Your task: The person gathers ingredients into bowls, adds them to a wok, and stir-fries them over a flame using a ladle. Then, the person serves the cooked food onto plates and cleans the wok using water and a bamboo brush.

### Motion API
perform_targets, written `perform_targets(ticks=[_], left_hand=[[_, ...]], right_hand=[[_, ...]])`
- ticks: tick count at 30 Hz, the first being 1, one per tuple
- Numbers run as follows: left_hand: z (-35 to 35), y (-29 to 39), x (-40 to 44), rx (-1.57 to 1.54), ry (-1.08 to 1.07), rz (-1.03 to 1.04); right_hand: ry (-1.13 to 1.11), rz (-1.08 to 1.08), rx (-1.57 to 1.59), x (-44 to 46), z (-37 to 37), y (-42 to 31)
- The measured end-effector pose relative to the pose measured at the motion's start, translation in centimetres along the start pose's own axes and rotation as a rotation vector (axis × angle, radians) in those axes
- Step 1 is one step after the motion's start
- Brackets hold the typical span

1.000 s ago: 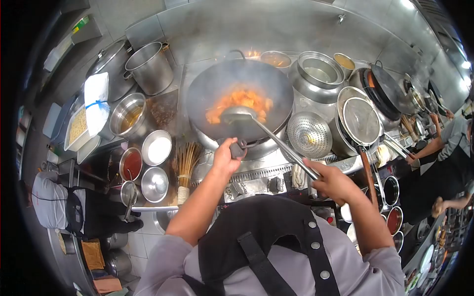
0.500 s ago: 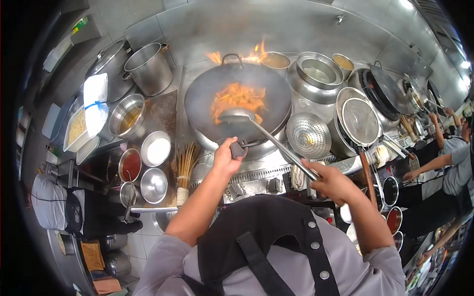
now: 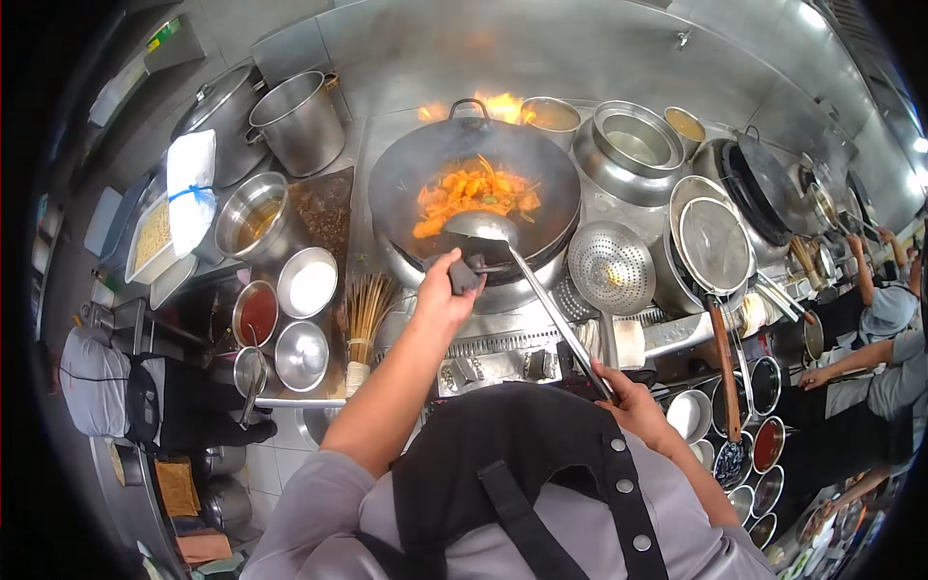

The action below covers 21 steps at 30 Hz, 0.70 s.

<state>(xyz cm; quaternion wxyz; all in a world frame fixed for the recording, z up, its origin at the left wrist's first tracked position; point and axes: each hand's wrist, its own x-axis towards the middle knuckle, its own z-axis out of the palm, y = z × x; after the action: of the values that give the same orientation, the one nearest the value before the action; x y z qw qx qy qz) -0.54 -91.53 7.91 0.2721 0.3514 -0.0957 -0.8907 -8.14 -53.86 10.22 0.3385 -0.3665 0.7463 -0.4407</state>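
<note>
A large dark wok point(image 3: 401, 184) sits on the burner with orange food point(image 3: 469, 193) in it and steam above. My left hand point(image 3: 447, 293) is closed around a dark cloth point(image 3: 464, 277) at the wok's near handle. With its fingers wrapped round the long metal handle, my right hand point(image 3: 633, 404) holds a ladle point(image 3: 480, 226). The ladle's bowl is inside the wok, at the near side of the food. Flames point(image 3: 501, 106) rise behind the wok's far handle.
Perforated strainer point(image 3: 611, 266) and mesh sieve point(image 3: 715, 242) lie right of the wok. A bamboo brush point(image 3: 365, 319), a bowl of white contents point(image 3: 307, 282) and a red sauce pot point(image 3: 257, 311) stand left. Co-workers stand at far left point(image 3: 97, 382) and far right point(image 3: 880, 372).
My right hand has moved down and nearer my body, making the ladle's handle steeper. The wok's near side dipped, then the food shifted and spread. The flames flared up behind the wok.
</note>
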Motion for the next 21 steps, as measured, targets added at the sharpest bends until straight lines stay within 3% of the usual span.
perform_targets(ticks=[3, 5, 8, 12, 14, 15, 17, 18, 19, 21], left_hand=[[0.0, 0.4, 1.1, 0.018, 0.009, -0.101], [-1.1, 0.5, 1.5, 0.026, -0.047, -0.146], [0.3, 0.5, -2.2, 0.099, -0.019, -0.119], [-1.7, -1.3, -0.6, 0.108, -0.055, -0.037], [-4.9, -2.7, -0.5, 0.116, -0.105, -0.039], [-6.6, -3.5, -1.4, 0.12, -0.151, -0.04], [-9.0, -4.5, -5.3, 0.207, -0.054, -0.058], [-10.1, -4.4, -6.6, 0.189, -0.088, -0.095], [-10.7, -4.0, -7.6, 0.168, -0.118, -0.135], [-7.0, -2.2, -9.5, 0.075, -0.071, -0.057]], right_hand=[[-0.055, 0.169, -0.061, -0.1, -1.3, -2.6], [-0.099, 0.319, 0.072, -0.6, -4.0, -7.8], [-0.128, 0.344, -0.126, -0.3, -7.0, -11.2], [-0.135, 0.335, -0.339, 3.6, -5.7, -12.2], [0.0, 0.122, -0.375, 6.3, -3.9, -7.7], [-0.003, 0.124, -0.375, 7.2, -3.1, -5.2], [0.154, -0.333, -0.539, 8.0, -1.2, -1.5], [0.058, -0.145, -0.423, 6.4, -1.5, -4.3], [0.055, -0.153, -0.425, 5.1, -2.4, -6.4], [-0.088, 0.138, -0.215, 2.2, -4.5, -9.0]])
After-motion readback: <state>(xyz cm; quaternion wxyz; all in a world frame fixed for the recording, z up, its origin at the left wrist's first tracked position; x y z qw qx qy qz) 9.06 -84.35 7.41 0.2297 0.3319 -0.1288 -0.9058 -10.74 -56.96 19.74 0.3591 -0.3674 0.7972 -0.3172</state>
